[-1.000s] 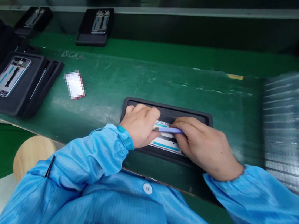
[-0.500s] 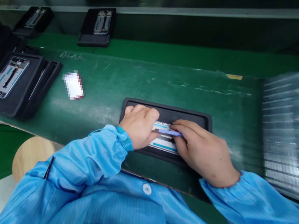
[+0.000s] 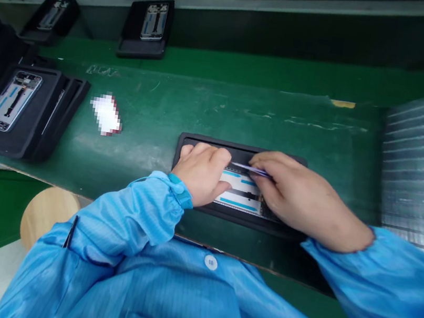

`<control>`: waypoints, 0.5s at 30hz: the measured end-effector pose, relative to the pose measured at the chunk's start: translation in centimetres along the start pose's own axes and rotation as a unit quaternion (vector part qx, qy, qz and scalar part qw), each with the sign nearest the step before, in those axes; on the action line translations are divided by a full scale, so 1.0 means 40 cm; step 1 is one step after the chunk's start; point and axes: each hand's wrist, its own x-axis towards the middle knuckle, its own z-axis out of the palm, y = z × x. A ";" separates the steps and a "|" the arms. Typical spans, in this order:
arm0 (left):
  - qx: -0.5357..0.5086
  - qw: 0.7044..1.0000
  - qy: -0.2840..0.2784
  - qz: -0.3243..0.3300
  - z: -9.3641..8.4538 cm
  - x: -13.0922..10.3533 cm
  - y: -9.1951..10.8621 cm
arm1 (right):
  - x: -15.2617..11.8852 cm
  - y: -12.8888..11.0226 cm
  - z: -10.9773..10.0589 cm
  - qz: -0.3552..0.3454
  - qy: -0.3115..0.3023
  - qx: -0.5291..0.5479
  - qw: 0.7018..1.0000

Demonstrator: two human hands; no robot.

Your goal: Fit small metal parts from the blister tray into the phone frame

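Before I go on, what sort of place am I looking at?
Probably an electronics assembly or repair bench: an opened phone-like device lies under the hands in a black tray, similar devices sit in other black trays at the left, and the person wears a blue smock.

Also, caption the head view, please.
Over a black tray, left hand touches a phone frame; right hand holds a slim tool.
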 end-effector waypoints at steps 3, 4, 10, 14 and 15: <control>0.000 1.000 0.004 -0.007 0.001 0.000 0.000 | 0.033 0.018 -0.018 -0.011 -0.046 0.044 0.998; -0.001 1.000 0.006 -0.007 0.002 0.000 0.000 | 0.039 0.021 -0.022 -0.012 -0.057 0.047 0.997; -0.010 1.000 0.018 -0.006 0.009 0.001 -0.005 | 0.056 0.038 -0.044 -0.045 -0.101 0.031 0.993; -0.016 1.000 0.023 -0.012 0.010 0.003 -0.006 | 0.080 0.050 -0.056 -0.073 -0.146 0.037 0.986; -0.018 0.999 0.025 -0.013 0.010 0.003 -0.006 | 0.087 0.051 -0.057 -0.072 -0.153 0.033 0.985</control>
